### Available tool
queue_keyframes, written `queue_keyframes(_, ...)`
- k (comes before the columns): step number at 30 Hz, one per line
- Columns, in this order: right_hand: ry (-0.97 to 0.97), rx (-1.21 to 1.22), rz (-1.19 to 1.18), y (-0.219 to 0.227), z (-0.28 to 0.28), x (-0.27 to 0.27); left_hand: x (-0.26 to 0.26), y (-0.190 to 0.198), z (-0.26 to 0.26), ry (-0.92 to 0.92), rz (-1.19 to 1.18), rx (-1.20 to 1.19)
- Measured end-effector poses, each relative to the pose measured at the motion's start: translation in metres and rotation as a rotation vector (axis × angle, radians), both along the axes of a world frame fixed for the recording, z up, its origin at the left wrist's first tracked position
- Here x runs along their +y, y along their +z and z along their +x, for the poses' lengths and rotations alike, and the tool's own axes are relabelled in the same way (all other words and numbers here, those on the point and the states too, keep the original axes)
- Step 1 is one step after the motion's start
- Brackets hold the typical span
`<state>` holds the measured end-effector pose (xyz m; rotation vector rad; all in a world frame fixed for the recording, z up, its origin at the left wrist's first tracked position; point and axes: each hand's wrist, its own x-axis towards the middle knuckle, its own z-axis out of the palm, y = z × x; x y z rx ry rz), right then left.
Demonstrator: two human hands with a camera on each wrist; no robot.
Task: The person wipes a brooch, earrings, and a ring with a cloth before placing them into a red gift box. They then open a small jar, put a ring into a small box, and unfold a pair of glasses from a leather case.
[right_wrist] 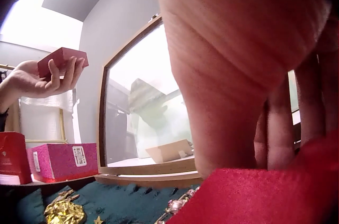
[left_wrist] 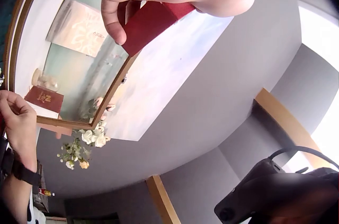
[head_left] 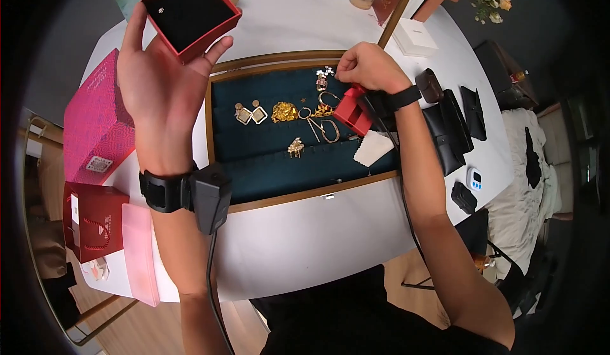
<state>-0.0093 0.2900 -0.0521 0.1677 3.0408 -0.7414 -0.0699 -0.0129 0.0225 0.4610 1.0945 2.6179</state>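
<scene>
My left hand (head_left: 164, 88) holds up a square red jewellery box (head_left: 234, 16) with a black lining, its open top facing me. A small sparkling piece (head_left: 161, 11) lies inside at one side. My right hand (head_left: 373, 68) is over the far right of the jewellery case, fingers curled and fingertips right beside silver flower-shaped jewellery (head_left: 324, 72). I cannot tell whether the fingertips pinch anything. Just below that hand sits a smaller red box (head_left: 351, 113), large and close in the right wrist view. Gold pieces (head_left: 284, 112), hoops and square earrings (head_left: 252, 114) lie on the dark green lining.
The wooden-framed case (head_left: 286, 204) has its glass lid (right_wrist: 143, 91) raised. On the left are a pink patterned box (head_left: 95, 120), a red gift bag (head_left: 95, 221) and a pink pouch (head_left: 138, 253). Black cases (head_left: 448, 136) and a white box (head_left: 414, 37) stand right.
</scene>
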Motion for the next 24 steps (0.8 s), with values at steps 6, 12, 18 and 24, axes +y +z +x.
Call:
queue_keyframes(6,-0.038,0.050,-0.038,-0.003,-0.001,0.003,0.000,-0.002,0.000,-0.003,0.009,0.005)
queue_keyframes(12,-0.015,0.055,-0.006,0.000,0.000,0.001,0.002,-0.003,0.000,-0.001,0.017,0.002)
queue_keyframes(18,0.108,0.104,-0.183,0.013,0.003,-0.023,0.003,0.002,0.004,-0.012,0.035,-0.049)
queue_keyframes(24,0.262,0.118,-0.127,0.005,0.002,-0.050,0.003,0.003,0.006,-0.030,0.026,-0.060)
